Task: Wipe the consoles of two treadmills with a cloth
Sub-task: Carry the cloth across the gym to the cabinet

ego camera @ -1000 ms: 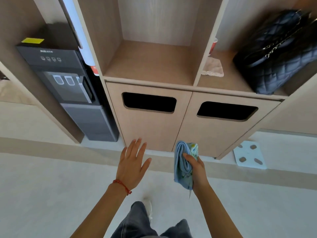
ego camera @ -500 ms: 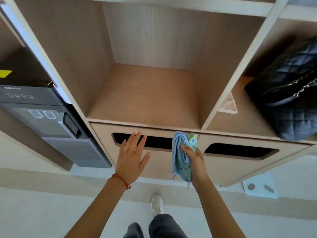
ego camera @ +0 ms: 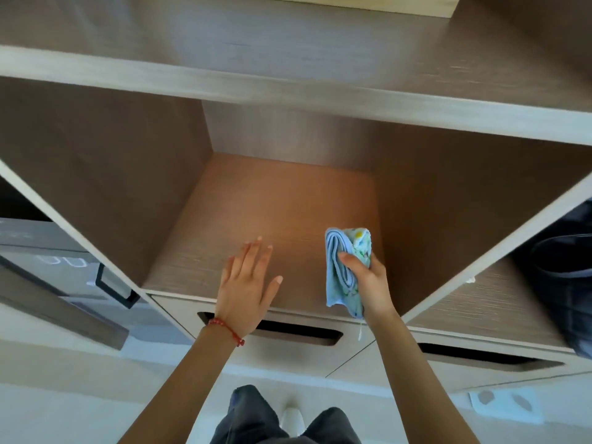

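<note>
No treadmill shows here, so how much console wiping is done cannot be told. The right hand (ego camera: 368, 280) is closed around the folded light-blue cloth (ego camera: 344, 267), holding it upright over the front of the bare brown wooden shelf compartment (ego camera: 272, 203). The left hand (ego camera: 246, 283) is open, fingers spread, empty, hovering at the shelf's front edge — whether it touches is unclear. My guess — the cloth is being put away or fetched.

The single head camera looks forward and down, very near, into the open brown wooden shelf compartment (ego camera: 282, 206).
</note>
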Available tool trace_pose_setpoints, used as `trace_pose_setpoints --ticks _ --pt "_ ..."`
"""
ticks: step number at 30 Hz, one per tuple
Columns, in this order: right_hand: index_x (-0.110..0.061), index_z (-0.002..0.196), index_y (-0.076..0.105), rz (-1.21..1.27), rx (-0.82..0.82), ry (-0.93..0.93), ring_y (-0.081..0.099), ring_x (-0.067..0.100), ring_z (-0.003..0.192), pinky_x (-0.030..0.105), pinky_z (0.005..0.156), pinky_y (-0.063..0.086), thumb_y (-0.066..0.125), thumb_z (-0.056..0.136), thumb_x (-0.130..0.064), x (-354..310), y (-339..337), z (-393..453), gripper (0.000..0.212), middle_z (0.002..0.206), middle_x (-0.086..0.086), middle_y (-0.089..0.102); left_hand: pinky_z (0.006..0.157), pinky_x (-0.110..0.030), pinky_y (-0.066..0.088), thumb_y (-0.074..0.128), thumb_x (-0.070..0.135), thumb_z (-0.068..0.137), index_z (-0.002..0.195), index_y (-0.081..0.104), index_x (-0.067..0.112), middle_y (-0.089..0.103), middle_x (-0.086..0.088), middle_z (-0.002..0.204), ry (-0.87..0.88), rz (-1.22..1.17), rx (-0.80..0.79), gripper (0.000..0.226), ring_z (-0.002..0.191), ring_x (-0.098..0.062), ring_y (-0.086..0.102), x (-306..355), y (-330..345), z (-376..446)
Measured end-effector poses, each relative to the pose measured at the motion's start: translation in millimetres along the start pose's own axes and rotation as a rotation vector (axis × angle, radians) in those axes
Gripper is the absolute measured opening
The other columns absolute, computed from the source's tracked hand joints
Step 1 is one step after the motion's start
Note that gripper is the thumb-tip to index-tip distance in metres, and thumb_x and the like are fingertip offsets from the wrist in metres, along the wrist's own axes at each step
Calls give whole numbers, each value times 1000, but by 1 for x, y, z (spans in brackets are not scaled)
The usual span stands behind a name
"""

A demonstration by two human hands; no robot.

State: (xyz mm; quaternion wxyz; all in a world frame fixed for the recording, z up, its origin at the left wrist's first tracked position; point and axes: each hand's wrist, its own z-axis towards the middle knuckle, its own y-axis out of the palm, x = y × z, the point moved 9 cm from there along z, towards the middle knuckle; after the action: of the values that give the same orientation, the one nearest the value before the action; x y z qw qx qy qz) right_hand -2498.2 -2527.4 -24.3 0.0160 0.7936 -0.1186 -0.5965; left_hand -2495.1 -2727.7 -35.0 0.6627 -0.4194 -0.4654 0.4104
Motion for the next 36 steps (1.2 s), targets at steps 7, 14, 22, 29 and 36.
trace_pose_setpoints --ticks 7,14,22,29,36 --pt "-26 100 60 -482 50 -147 65 16 85 31 75 53 64 82 -17 -10 8 32 20 89 -2 67 95 -51 40 14 51 98 132 48 7 45 -15 139 19 11 -59 66 127 -32 41 -17 10 23" --pt "-25 120 56 -742 74 -166 60 16 94 24 76 44 65 81 -29 10 23 47 40 96 -7 63 94 -51 41 13 51 98 130 50 7 45 -15 139 9 1 -83 66 126 -34 43 -32 11 28" --pt "-13 134 49 -1011 121 -335 42 20 133 23 105 27 35 81 -59 25 44 51 72 142 4 48 91 -56 41 11 52 98 130 51 6 47 -17 137 -42 0 -156 69 123 -37 47 -50 18 23" --pt "-15 134 47 -1271 219 -402 43 27 131 40 108 34 23 87 -53 27 54 54 65 143 6 47 92 -53 42 12 51 99 129 51 7 47 -16 137 -42 -15 -174 67 123 -35 47 -51 22 23" --pt "-20 143 34 -1238 123 -363 27 20 141 37 114 22 14 81 -61 29 54 52 77 152 0 32 92 -54 42 11 51 98 128 52 7 48 -16 136 -3 -20 -177 68 122 -34 48 -45 21 23"
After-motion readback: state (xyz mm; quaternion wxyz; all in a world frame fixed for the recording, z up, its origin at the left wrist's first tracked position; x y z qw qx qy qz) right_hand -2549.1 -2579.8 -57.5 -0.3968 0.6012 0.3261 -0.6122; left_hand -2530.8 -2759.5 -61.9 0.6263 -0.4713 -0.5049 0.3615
